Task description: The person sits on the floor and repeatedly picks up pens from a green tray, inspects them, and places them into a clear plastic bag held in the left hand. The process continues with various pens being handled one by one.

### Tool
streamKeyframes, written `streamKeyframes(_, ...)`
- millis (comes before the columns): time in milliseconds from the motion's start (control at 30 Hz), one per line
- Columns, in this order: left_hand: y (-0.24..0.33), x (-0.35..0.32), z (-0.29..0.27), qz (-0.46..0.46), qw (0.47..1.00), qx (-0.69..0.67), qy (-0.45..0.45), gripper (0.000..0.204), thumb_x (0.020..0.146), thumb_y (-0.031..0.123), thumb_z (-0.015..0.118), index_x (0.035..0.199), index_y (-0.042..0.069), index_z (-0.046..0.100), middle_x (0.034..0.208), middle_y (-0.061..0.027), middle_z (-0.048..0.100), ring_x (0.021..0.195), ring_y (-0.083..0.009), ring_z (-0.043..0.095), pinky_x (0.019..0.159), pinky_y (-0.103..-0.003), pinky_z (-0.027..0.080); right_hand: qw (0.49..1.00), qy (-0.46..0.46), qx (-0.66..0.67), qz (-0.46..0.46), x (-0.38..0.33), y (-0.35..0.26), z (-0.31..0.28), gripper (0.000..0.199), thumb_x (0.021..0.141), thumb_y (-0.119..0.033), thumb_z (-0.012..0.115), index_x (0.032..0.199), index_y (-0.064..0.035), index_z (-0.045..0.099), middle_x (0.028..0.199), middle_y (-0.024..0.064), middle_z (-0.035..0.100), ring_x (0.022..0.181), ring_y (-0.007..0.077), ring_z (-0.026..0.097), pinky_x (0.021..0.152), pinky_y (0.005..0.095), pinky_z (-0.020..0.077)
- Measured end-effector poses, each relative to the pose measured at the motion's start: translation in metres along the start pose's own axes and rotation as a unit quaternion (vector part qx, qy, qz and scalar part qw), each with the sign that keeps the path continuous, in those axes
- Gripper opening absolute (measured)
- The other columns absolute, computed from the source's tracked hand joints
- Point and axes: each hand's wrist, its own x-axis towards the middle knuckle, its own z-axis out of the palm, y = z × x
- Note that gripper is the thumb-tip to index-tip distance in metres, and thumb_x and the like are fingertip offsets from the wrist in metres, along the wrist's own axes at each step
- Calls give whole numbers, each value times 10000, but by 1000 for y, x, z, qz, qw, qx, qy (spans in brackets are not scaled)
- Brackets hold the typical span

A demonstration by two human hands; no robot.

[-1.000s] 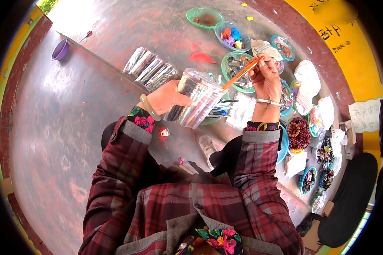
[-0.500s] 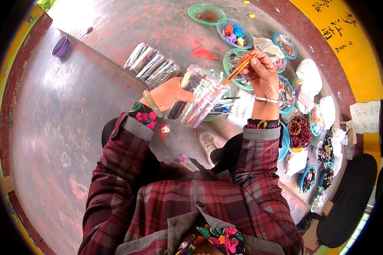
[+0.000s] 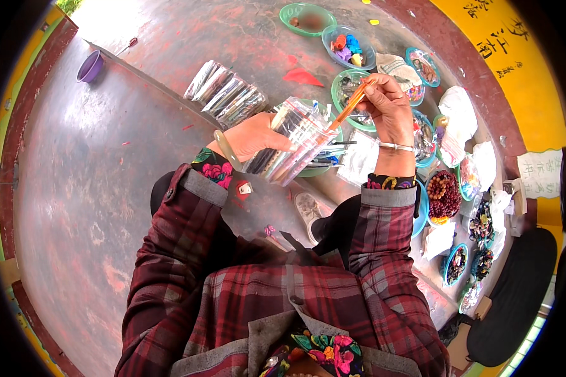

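Note:
My left hand (image 3: 253,139) is closed around a clear plastic bag (image 3: 299,134), with its thumb lying across the front. Slim pen-like sticks in black, white and pink fill the bag side by side. In my right hand (image 3: 388,107), slender orange pen-like sticks (image 3: 352,103) are pinched between thumb and fingers. They slant down to the left, and their lower end meets the bag's top right corner. Whether that end is inside the bag I cannot tell. Behind the bag, partly hidden, a green basin (image 3: 314,171) holds several pens.
A row of filled clear packets (image 3: 225,94) lies on the floor ahead to the left. Basins of small goods, such as the one with coloured bundles (image 3: 331,39), line the right side, along with bead strings (image 3: 443,196) and white bags (image 3: 457,116). A purple basin (image 3: 90,67) stands far left.
The orange sticks have fanned slightly apart at the upper end in my right hand. The bag has tilted a little; both hands stay in nearly the same place.

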Motion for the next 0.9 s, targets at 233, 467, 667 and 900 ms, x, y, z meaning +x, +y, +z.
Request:
streamKeyframes(233, -1, 1, 0, 10, 999, -47, -5, 421, 767, 5, 618, 1177, -27, 528, 1070, -80, 615, 953, -154, 587, 880, -307, 445, 999, -27, -19, 43, 0, 6, 7, 123, 817, -46, 642, 936, -43, 612, 821, 41, 647, 724, 109, 633, 601, 203, 524)
streamKeyframes(467, 0, 2, -2, 19, 996, -85, -2, 411, 776, -1, 605, 1177, -34, 524, 1065, -100, 621, 942, -178, 604, 864, -327, 465, 996, -14, -73, 50, 0, 12, 19, 142, 787, -26, 670, 917, -51, 619, 786, 42, 653, 723, 109, 622, 638, 216, 498)
streamKeyframes(667, 0, 3, -2, 52, 992, -114, 25, 398, 780, -9, 604, 1171, -28, 531, 1052, -93, 626, 926, -170, 611, 838, -319, 482, 989, -38, -143, 11, 0, 28, 29, 143, 754, -42, 716, 874, -42, 637, 788, 27, 646, 736, 80, 582, 665, 210, 466)
streamKeyframes(900, 3, 0, 0, 77, 988, -129, 39, 389, 777, -10, 613, 1159, -27, 543, 1054, -87, 626, 923, -164, 611, 833, -307, 480, 956, 14, -289, -53, -3, 20, 36, 150, 785, -103, 705, 904, -16, 679, 807, 23, 657, 761, 69, 580, 696, 214, 465)
